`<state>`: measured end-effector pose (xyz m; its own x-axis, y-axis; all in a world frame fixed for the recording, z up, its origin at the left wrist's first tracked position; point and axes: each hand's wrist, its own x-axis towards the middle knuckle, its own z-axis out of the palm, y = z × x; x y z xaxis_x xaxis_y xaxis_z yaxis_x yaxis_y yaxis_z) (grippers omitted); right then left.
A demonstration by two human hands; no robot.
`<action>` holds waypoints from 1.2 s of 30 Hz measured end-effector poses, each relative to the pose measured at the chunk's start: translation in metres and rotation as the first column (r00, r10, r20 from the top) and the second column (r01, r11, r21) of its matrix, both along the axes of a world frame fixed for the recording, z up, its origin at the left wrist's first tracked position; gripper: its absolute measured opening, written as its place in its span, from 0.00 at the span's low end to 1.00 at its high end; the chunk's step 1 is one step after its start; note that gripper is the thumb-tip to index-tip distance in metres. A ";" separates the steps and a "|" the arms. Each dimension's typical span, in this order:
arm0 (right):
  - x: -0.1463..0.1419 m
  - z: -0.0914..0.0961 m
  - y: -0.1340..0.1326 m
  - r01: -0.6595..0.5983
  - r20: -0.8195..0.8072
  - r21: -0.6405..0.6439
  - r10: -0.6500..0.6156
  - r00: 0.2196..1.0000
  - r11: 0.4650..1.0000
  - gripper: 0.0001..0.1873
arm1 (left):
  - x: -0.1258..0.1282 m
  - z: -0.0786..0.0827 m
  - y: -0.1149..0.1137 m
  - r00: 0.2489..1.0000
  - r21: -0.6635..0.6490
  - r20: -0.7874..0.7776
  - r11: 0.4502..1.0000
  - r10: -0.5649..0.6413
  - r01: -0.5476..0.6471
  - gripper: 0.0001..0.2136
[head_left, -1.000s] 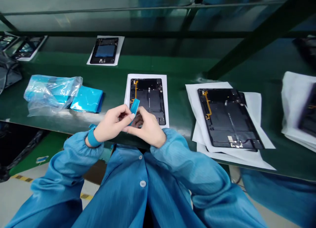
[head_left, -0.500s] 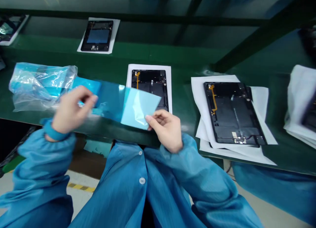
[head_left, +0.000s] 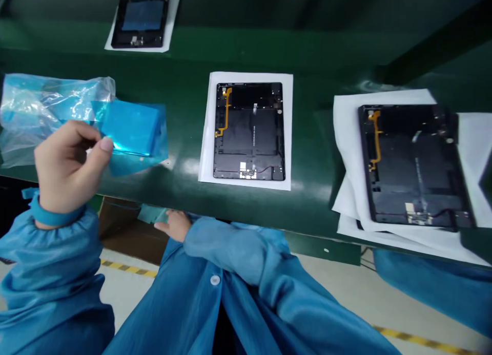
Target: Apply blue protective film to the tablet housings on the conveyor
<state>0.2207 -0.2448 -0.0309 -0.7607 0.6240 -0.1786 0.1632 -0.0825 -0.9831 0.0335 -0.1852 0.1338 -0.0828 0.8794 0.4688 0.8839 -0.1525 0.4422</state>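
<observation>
My left hand (head_left: 71, 165) is closed in a pinch, thumb against forefinger, at the near edge of a stack of shiny blue film sheets (head_left: 130, 127). What sits between its fingertips is too small to make out. The stack pokes out of a clear plastic bag (head_left: 49, 114), and a looser translucent blue film (head_left: 138, 163) lies under it. Below the table edge, my right hand (head_left: 177, 226) is open, thumb and fingers apart, beside pale turquoise sheets (head_left: 149, 214) in a brown box (head_left: 128, 237). An opened tablet (head_left: 249, 134) with an orange flex cable lies on white paper (head_left: 207, 163).
To the right, another opened tablet (head_left: 417, 165) rests on layered white sheets (head_left: 346, 134). One with a blue patch (head_left: 142, 17) is at the back left. A green post (head_left: 434, 53) slants up at the right. The green table's front edge (head_left: 246, 227) runs before my lap.
My right hand has moved down and left below the table edge, and the pale sheet has left its fingers. My left hand has shifted slightly left and down. The view has tilted downward.
</observation>
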 end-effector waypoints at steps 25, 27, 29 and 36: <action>0.164 0.108 0.122 0.265 -0.001 0.480 -0.302 0.953 0.836 0.08 | 0.091 -0.009 0.044 0.808 -0.342 0.120 0.740 -0.577 0.580 0.04; 0.167 0.111 0.129 0.324 0.016 0.522 -0.389 0.921 0.789 0.03 | 0.093 -0.011 0.056 0.803 -0.336 0.136 0.735 -0.581 0.589 0.05; 0.170 0.113 0.138 0.329 0.036 0.558 -0.419 0.907 0.761 0.02 | 0.094 -0.016 0.069 0.802 -0.313 0.154 0.741 -0.577 0.594 0.05; 0.191 0.095 0.201 0.638 0.051 0.206 -0.660 0.750 0.742 0.13 | 0.072 -0.048 0.094 0.852 -0.304 -0.014 0.814 -0.523 0.495 0.09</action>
